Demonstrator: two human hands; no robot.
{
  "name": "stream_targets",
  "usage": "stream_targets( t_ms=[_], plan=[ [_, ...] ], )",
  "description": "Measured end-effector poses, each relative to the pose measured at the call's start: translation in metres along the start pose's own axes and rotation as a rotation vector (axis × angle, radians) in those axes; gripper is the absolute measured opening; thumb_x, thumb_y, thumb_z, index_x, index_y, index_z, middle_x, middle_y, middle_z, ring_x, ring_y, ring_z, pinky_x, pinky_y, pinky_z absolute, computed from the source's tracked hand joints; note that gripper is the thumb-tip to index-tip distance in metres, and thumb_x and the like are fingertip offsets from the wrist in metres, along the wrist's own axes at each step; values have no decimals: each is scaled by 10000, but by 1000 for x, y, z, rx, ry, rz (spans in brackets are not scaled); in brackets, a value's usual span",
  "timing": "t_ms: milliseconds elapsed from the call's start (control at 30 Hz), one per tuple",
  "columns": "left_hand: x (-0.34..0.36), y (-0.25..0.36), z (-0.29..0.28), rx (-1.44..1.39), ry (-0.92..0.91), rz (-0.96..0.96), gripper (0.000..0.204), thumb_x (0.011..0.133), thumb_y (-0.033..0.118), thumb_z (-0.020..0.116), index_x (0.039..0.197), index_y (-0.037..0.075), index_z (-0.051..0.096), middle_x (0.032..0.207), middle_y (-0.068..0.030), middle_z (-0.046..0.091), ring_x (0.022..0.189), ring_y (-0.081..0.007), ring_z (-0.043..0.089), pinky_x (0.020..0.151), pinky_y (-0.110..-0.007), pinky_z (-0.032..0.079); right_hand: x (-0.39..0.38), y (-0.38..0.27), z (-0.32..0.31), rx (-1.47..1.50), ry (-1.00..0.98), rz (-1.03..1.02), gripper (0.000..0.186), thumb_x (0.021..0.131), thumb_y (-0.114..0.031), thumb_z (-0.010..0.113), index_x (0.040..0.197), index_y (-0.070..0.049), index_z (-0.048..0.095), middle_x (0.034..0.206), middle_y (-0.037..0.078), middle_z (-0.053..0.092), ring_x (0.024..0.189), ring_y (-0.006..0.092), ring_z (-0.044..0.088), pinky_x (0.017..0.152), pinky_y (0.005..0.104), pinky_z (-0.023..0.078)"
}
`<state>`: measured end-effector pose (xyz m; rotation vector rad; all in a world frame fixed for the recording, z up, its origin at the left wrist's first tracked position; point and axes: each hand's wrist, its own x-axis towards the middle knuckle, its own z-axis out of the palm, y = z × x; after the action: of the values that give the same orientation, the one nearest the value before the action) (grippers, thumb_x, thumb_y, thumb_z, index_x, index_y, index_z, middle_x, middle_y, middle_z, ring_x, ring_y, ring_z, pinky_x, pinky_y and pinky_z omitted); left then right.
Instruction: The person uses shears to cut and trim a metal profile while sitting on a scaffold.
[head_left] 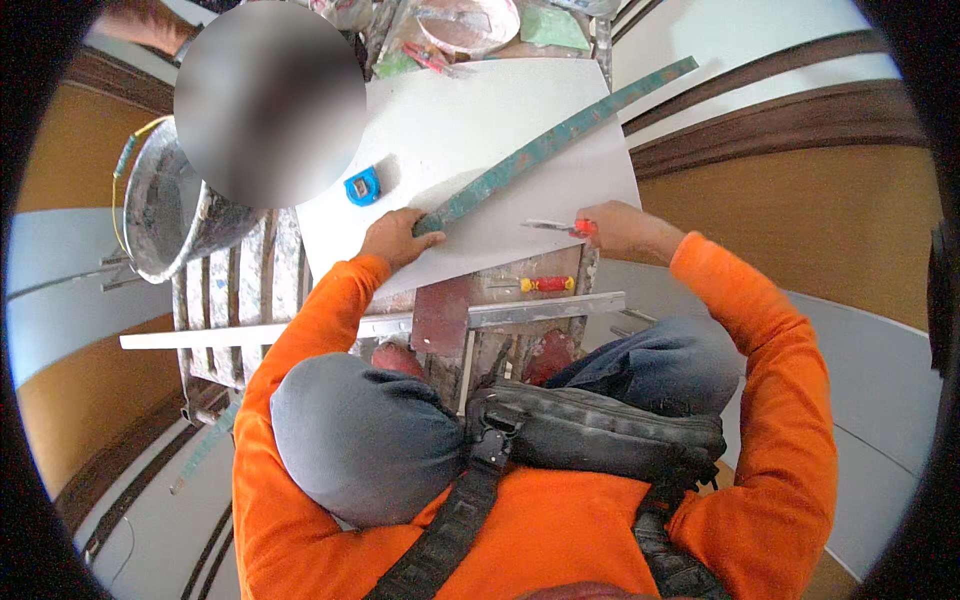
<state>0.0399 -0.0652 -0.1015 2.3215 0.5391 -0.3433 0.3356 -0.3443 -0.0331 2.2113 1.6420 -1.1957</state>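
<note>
Atop a paint-splashed, slatted worktop (222,292), a white sheet (460,130) carries a long green strip (560,145) set on the slant, its far end jutting past the sheet's edge. From where we stand, the left hand (398,240) has its fingers and thumb closed about the strip's near end, while the right hand (612,228) grips a red-handled tool (586,229), its slim metal end pointing left, apart from the strip; whether it touches the sheet is hard to tell. Held at one end only, the strip could well pivot, so firm pressure nearer its middle, thumb tucked back from the edge, would seem wise. A blue tape measure (362,186) sits beyond the left hand, and a yellow-and-red screwdriver (546,285) lies nearer the wearer.
</note>
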Motion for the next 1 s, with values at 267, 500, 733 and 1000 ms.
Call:
stream_targets(
  t_ms=[267, 500, 733, 1000],
  plan=[
    [-8, 5, 24, -62, 118, -146, 661, 860, 574, 680, 1272, 61, 625, 1139, -211, 709, 1047, -380, 686, 930, -465, 534, 5, -50, -10, 732, -174, 428, 269, 890, -250, 618, 823, 9, 587, 736, 130, 612, 565, 201, 614, 449, 380, 470],
    [-6, 13, 32, 56, 143, -182, 558, 839, 424, 738, 1220, 51, 575, 1151, -210, 698, 1013, -394, 694, 888, -485, 552, 33, -74, 8, 997, -77, 595, 205, 874, -192, 608, 907, 8, 575, 727, 128, 611, 559, 222, 596, 465, 375, 473],
    [-8, 11, 43, 104, 191, -159, 495, 864, 395, 730, 1198, 76, 552, 1113, -188, 697, 980, -398, 695, 838, -494, 562, 42, -70, 6, 923, -157, 580, 216, 896, -248, 628, 903, -38, 580, 709, 103, 631, 583, 204, 635, 465, 345, 494],
    [-6, 6, 57, 152, 218, -99, 522, 820, 290, 770, 1212, 63, 511, 1147, -166, 650, 1010, -375, 682, 842, -485, 564, 49, -67, 4, 934, -278, 565, 347, 879, -312, 670, 999, -4, 564, 786, 109, 580, 624, 229, 585, 531, 390, 492]
  ],
)
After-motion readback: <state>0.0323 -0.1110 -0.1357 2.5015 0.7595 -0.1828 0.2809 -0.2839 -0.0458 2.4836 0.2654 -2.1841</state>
